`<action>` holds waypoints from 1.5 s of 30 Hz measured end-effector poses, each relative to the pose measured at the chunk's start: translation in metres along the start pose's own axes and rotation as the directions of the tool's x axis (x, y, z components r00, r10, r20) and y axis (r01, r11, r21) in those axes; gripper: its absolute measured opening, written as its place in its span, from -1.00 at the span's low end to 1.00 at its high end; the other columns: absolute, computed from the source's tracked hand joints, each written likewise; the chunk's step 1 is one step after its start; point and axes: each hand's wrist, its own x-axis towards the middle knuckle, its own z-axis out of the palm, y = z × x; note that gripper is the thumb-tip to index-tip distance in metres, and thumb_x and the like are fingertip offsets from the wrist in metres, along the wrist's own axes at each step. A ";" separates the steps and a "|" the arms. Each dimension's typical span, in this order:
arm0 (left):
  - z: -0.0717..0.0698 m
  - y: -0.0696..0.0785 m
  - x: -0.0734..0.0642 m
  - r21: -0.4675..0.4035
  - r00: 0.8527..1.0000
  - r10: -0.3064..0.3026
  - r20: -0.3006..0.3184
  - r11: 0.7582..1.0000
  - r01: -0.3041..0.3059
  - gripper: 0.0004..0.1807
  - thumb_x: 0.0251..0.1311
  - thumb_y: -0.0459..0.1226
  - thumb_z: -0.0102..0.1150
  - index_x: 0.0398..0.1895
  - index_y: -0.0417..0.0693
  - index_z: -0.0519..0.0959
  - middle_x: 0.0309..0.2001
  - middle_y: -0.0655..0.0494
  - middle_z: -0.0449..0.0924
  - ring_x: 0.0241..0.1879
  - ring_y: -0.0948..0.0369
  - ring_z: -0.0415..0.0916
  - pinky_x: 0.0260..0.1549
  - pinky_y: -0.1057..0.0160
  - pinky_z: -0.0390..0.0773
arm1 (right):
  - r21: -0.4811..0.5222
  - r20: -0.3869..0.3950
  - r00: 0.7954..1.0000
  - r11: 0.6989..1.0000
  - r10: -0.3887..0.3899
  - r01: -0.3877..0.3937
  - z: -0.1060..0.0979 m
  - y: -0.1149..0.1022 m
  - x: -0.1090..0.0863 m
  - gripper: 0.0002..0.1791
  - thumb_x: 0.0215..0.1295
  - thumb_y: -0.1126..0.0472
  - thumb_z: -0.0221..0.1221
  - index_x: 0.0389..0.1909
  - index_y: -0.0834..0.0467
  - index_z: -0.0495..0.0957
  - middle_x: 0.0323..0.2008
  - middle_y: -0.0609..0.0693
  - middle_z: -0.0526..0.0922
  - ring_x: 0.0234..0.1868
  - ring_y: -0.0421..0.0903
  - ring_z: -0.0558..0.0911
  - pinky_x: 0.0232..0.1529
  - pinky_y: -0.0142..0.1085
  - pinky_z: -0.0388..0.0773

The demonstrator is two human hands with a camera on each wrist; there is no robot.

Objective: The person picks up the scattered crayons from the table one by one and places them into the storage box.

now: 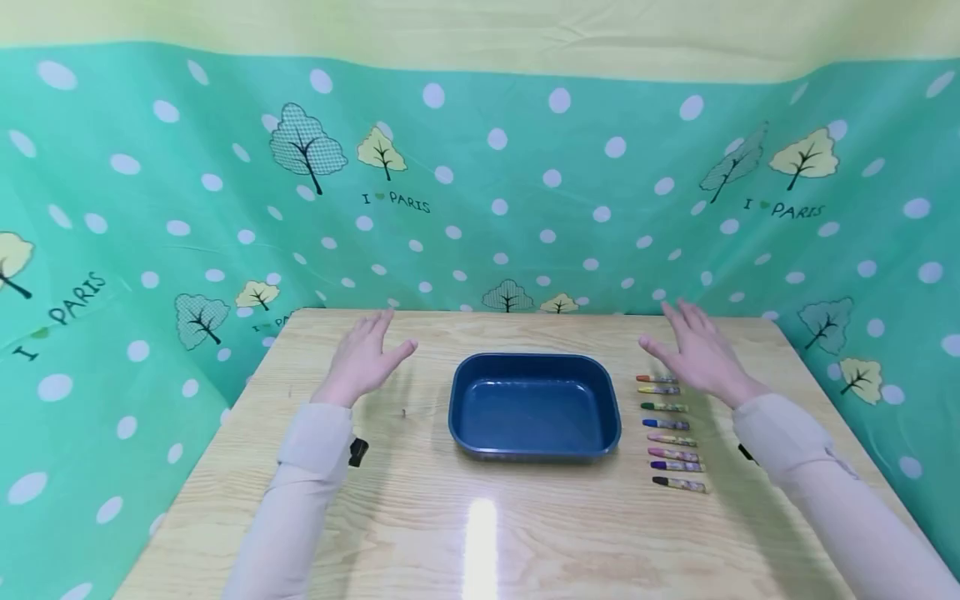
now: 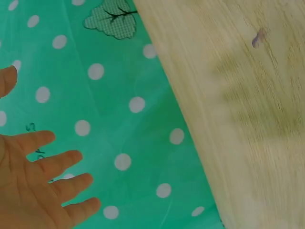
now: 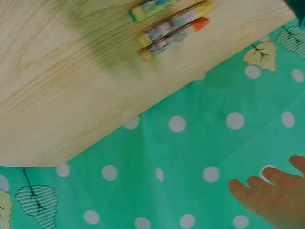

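Observation:
My left hand (image 1: 363,360) is held over the table left of a dark blue rectangular tub (image 1: 534,417), palm turned inward, fingers straight and thumb spread. My right hand (image 1: 701,354) hovers in the same way beside the far end of a column of crayons. Both hands hold nothing. The crayons have patterned wrappers and lie side by side: an orange-red crayon (image 1: 656,379) is farthest, then a yellow crayon (image 3: 176,24) and a green crayon (image 3: 152,8). Nearer come a blue crayon (image 1: 666,424), two pink ones, a purple crayon (image 1: 677,467) and a black crayon (image 1: 680,484).
The light wooden table (image 1: 420,533) ends at a green dotted cloth (image 1: 495,192) hanging at the back and sides. A small dark mark (image 2: 259,38) is on the wood left of the tub. Bright glare (image 1: 482,550) shows near the front.

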 end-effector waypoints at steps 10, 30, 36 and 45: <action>0.011 0.018 -0.026 -0.196 0.993 0.029 -0.111 0.979 -0.051 -0.36 0.23 0.00 -0.01 0.31 -0.13 0.23 0.31 -0.13 0.23 0.31 -0.08 0.14 0.27 -0.12 0.20 | 0.092 -0.072 0.995 0.993 -0.069 0.075 0.007 -0.020 -0.015 -0.20 0.33 -0.21 -0.13 0.32 0.35 0.09 0.30 0.41 0.12 0.29 0.39 0.08 0.22 0.33 0.05; 0.052 0.039 -0.057 -0.751 0.999 -0.028 -0.042 0.660 -0.013 -0.66 0.18 -0.43 0.06 0.04 -0.34 0.45 0.08 -0.22 0.47 0.13 -0.04 0.41 0.19 0.13 0.42 | 0.358 -0.092 0.996 0.932 -0.017 0.049 0.046 -0.026 -0.039 -0.45 0.39 -0.02 -0.11 0.20 0.31 0.33 0.16 0.31 0.42 0.08 0.28 0.46 0.00 0.11 0.51; 0.074 0.033 -0.051 -0.761 1.000 0.016 0.022 0.648 0.007 -0.54 0.18 -0.38 0.09 0.17 -0.31 0.37 0.22 -0.20 0.36 0.27 -0.05 0.25 0.30 0.08 0.24 | 0.415 -0.077 0.997 0.910 0.005 0.027 0.054 -0.027 -0.042 -0.50 0.39 0.05 -0.09 0.18 0.32 0.35 0.08 0.29 0.50 0.03 0.20 0.54 -0.04 0.01 0.57; 0.117 0.018 -0.021 -0.785 0.994 -0.008 0.111 0.612 0.093 -0.38 0.20 -0.34 0.07 0.33 -0.25 0.16 0.35 -0.17 0.14 0.35 -0.03 0.10 0.31 0.07 0.20 | 0.415 -0.066 0.998 0.910 0.007 0.021 0.061 -0.024 -0.047 -0.52 0.38 0.06 -0.06 0.15 0.31 0.38 0.05 0.28 0.52 0.04 0.21 0.54 0.02 0.05 0.52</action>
